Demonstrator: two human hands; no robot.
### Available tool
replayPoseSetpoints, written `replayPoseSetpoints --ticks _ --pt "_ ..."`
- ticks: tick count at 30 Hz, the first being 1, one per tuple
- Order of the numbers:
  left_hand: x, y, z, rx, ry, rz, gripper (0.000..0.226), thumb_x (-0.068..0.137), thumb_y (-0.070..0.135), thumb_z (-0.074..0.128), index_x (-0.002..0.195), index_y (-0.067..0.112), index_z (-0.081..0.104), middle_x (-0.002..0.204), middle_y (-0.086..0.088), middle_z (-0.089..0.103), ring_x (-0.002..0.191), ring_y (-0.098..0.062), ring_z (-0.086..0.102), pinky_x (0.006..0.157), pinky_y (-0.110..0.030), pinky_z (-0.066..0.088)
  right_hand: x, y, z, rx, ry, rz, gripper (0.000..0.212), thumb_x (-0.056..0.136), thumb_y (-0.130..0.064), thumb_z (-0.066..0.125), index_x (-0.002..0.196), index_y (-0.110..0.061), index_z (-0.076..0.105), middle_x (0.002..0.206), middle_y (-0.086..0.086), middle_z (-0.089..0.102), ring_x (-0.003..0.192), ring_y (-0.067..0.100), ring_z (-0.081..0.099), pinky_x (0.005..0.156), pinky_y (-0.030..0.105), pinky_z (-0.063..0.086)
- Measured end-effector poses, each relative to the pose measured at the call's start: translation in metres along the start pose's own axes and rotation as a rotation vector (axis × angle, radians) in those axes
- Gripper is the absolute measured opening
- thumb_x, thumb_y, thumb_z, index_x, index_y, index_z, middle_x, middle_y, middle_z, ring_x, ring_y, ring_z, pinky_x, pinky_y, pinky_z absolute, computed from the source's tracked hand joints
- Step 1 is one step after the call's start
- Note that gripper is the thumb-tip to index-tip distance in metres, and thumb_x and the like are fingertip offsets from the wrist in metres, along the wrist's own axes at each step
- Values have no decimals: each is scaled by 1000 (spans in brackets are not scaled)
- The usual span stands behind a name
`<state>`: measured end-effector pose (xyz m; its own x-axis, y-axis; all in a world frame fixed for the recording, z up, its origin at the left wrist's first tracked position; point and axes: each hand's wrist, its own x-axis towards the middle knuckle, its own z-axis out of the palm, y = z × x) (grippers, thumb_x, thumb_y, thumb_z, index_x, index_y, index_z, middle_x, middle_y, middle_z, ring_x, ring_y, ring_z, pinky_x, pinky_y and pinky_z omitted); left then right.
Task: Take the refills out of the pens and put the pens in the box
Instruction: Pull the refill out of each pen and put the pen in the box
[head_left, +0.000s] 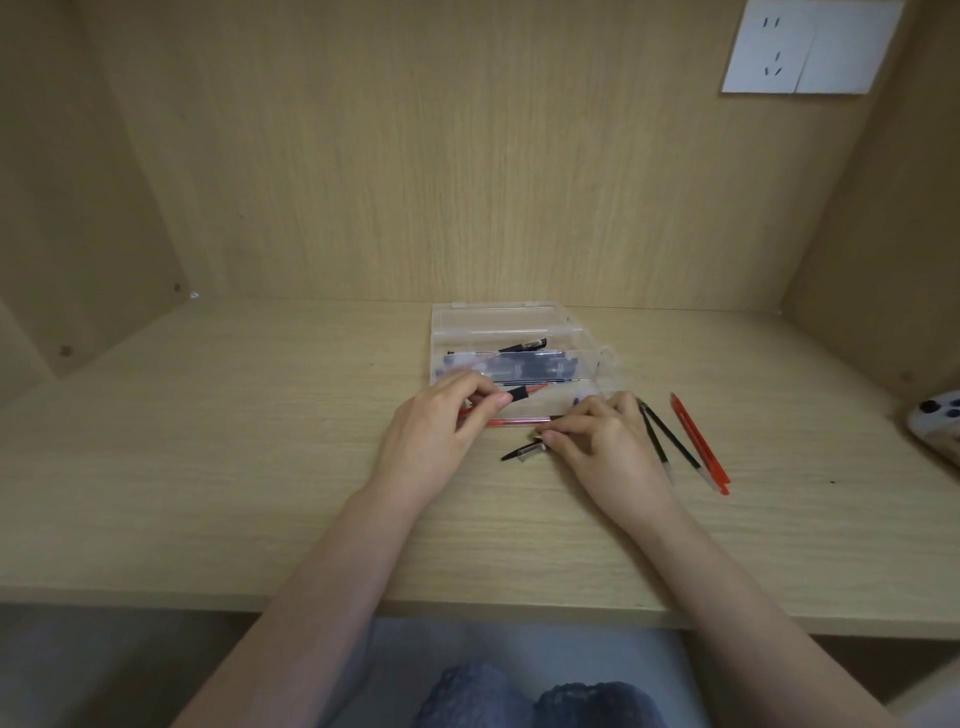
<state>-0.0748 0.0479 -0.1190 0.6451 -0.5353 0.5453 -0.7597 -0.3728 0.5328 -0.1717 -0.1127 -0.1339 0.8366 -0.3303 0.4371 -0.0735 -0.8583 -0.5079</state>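
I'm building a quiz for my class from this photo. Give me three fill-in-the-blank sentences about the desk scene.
1. The loose refills lie to the ___ of the right hand.
2. The left hand pinches a pen part with a ___ grip.
3. The right hand's fingers pinch a ___ pen.
Missing words: right; black; red.

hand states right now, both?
Left hand: grips the pen by its black grip.
Right hand: fingers pinch the red refill at its end.

An open clear box (519, 332) is holding dark pens (519, 366). At its six o'clock a black-gripped pen (519, 393) is being held above a red pen (519, 421). Refills (675, 439) are lying at four o'clock.
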Motion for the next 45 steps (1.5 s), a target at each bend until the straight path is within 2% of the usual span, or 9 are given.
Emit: replayPoseSetpoints --ticks 6,10,13,20,24,29,34,41,45 --pt "0 2 0 -45 -41 21 9 88 43 53 83 36 57 85 18 60 77 0 54 70 -22 42 -2 -2 -9 389 52 72 21 82 -32 67 102 -36 70 92 -17 62 96 11 37 81 4 26" --pt "0 2 2 -92 -68 61 12 86 40 59 86 29 63 83 19 59 78 -2 55 72 -23 43 -1 -10 -17 625 60 73 13 79 -23 71 90 -30 75 90 -14 71 95 8 52 84 15 35" --pt "0 1 2 -123 -75 67 13 85 42 57 87 30 63 85 18 60 79 -4 57 74 -29 45 -1 -16 -20 801 39 86 12 80 -13 70 89 -19 75 86 -10 74 84 -2 63 75 9 42" --pt "0 0 0 -101 -64 37 11 87 39 57 88 30 62 83 18 58 73 -1 53 71 -28 45 6 -7 -53 1046 253 215 12 92 -20 54 93 -10 62 88 6 74 74 13 66 63 21 49" --pt "-1 2 0 -68 -72 44 14 86 41 58 88 29 64 83 19 57 71 -1 52 70 -26 43 30 0 -95 789 345 338 18 94 -26 54 93 -9 62 72 2 64 53 5 53 48 18 41" --pt "-2 2 0 -53 -73 42 14 86 43 57 88 31 63 83 21 57 72 0 52 71 -26 44 49 23 -82 313 89 532 27 92 -24 58 93 2 65 66 7 62 53 13 50 50 23 37" --pt "-1 2 -1 -53 -81 38 14 86 44 56 88 32 62 84 20 58 73 1 52 70 -25 43 47 35 -66 -10 23 548 29 90 -26 60 84 1 68 66 9 61 59 18 52 52 26 35" --pt "0 1 0 -36 10 14 15 90 41 52 90 28 60 83 20 55 69 0 48 68 -27 43 52 17 -63 26 86 275 20 94 -19 53 102 -9 68 95 4 65 87 17 57 74 28 40" --pt "0 2 0 -27 88 -36 20 93 41 45 91 25 56 78 13 57 69 -14 54 65 -34 45 67 -8 -49 38 -222 107 26 98 -26 47 109 -12 67 105 3 65 97 20 57 81 29 40"
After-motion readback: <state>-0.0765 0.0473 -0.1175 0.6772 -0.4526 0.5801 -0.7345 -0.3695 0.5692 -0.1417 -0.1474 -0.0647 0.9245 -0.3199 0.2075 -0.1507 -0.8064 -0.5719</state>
